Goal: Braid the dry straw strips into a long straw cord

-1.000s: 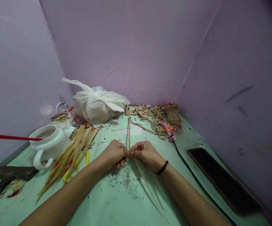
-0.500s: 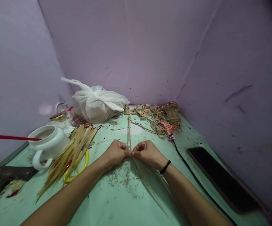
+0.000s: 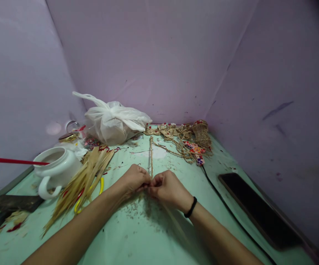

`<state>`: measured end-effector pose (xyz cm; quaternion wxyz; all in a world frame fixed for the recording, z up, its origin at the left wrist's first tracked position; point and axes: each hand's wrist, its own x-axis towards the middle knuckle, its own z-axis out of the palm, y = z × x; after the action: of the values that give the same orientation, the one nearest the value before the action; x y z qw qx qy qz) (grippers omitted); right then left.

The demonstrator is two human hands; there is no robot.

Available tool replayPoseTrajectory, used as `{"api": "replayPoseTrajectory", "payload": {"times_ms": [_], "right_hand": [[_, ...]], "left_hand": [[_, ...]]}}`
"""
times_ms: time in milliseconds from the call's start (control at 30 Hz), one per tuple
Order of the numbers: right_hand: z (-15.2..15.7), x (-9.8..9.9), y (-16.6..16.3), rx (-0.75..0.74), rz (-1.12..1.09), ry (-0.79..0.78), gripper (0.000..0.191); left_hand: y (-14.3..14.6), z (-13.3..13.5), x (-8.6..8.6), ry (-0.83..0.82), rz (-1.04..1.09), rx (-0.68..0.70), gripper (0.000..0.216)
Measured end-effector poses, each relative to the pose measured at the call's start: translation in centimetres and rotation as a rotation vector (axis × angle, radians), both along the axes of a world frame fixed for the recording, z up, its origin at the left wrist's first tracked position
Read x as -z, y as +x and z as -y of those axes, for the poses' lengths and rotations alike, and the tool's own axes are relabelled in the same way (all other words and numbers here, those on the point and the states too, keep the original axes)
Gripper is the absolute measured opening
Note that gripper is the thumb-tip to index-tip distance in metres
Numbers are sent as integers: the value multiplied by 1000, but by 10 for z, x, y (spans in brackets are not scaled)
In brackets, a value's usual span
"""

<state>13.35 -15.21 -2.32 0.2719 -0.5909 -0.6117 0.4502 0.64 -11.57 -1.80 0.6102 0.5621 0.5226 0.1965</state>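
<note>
My left hand and my right hand meet at the middle of the pale green table, fingers curled and pinched together on a thin twisted straw cord. The cord runs straight away from my fingers toward the back wall. Loose straw fibres trail from my hands back toward me, mostly hidden under my right wrist, which wears a black band. A bundle of dry straw strips lies just left of my left forearm.
A white teapot with a red stick stands at left, yellow-handled scissors under the straw, a dark blade at far left. A white plastic bag and woven straw pieces sit at the back. A black phone and cable lie at right.
My right hand has shifted slightly left and toward me, rolling over the cord, and both hands have closed up tighter on it. The loose fibres now lie more under my right wrist.
</note>
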Motion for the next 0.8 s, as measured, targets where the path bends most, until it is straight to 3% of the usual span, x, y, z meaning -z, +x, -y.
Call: {"api": "replayPoseTrajectory", "payload": {"times_ms": [100, 233, 333, 433, 667, 800], "right_hand": [[-4, -11, 12, -37, -133, -113, 11], [-10, -16, 16, 200, -386, -202, 8], [-9, -9, 7, 133, -576, -351, 6], [-8, 1, 1, 114, -521, -337, 11], [-14, 17, 6, 204, -351, -156, 14], [-14, 15, 6, 215, -381, -198, 12]], "left_hand": [[-4, -4, 2, 5, 52, 32, 11], [-5, -6, 4, -36, 111, 43, 6], [-3, -4, 4, -43, 126, 34, 3], [-1, -2, 4, 12, 93, 61, 6], [-9, -4, 0, 193, -149, 309, 14], [-14, -7, -6, 249, -374, 284, 16]]}}
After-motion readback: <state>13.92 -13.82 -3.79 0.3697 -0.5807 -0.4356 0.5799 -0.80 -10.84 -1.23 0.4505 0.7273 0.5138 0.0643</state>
